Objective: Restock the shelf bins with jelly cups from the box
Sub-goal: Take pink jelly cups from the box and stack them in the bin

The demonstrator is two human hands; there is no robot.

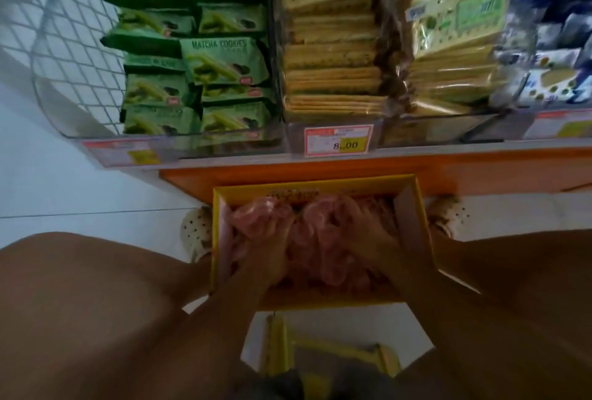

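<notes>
A yellow cardboard box (413,226) stands open on the white floor between my knees, in front of the shelf. A crumpled pink plastic bag (323,258) fills it, and what lies under the bag is hidden. My left hand (267,255) grips a bunch of the pink plastic at the box's left side. My right hand (371,233) is inside the box on the right, fingers curled into the bag. No jelly cups show clearly.
The clear shelf bins above hold green matcha cookie packs (224,63), stacked cracker packs (333,73) and more packs at right (455,57). A price tag (338,141) hangs on the orange shelf edge (320,167). A yellow stool (320,355) is under me; my shoes flank the box.
</notes>
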